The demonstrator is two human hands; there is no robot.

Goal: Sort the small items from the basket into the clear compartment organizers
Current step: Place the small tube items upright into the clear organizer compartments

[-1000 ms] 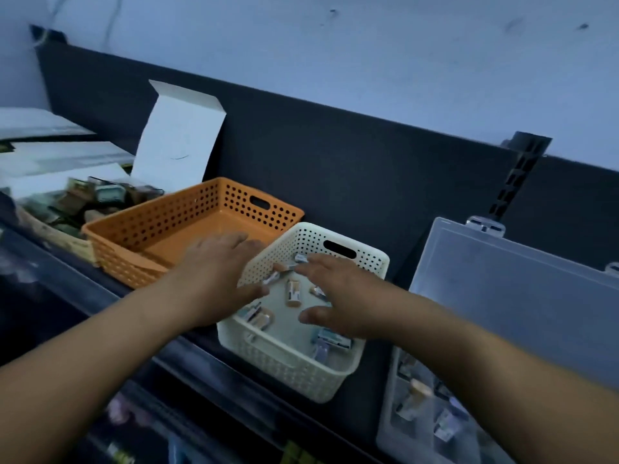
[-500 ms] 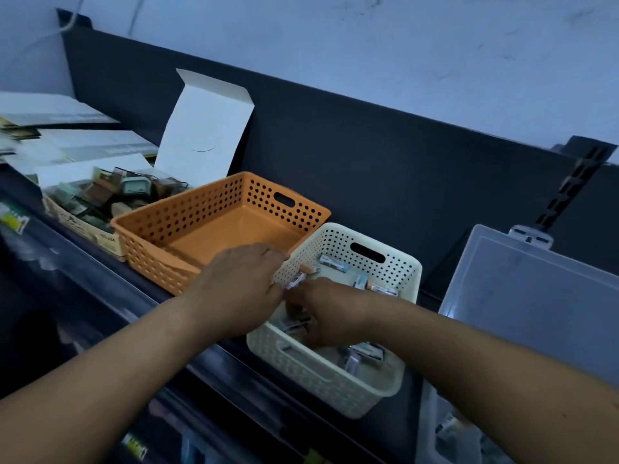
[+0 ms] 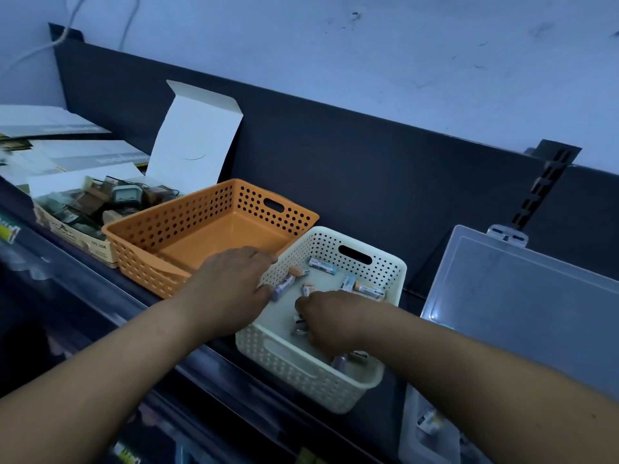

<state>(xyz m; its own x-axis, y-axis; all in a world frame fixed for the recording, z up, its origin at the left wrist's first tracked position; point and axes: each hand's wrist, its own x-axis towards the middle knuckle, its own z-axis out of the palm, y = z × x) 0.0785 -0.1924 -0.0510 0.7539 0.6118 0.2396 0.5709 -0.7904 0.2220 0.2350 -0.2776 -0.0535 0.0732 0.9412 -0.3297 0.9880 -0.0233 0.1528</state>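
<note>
Two hands reach into the cream basket [image 3: 301,373] on a dark shelf.
At the far right the clear plastic organizer [image 3: 522,313] stands with its smooth lid raised. The orange perforated basket [image 3: 144,259] sits against the cream one's left corner. The left hand [image 3: 231,289] lies palm-down over that rim, fingers loosely straight and holding nothing, thumb beside a purple-capped tube [image 3: 283,286]. The right hand [image 3: 330,321] curls knuckles-up among small labelled tubes [image 3: 368,291] on the basket floor; whether it pinches one cannot be told.
</note>
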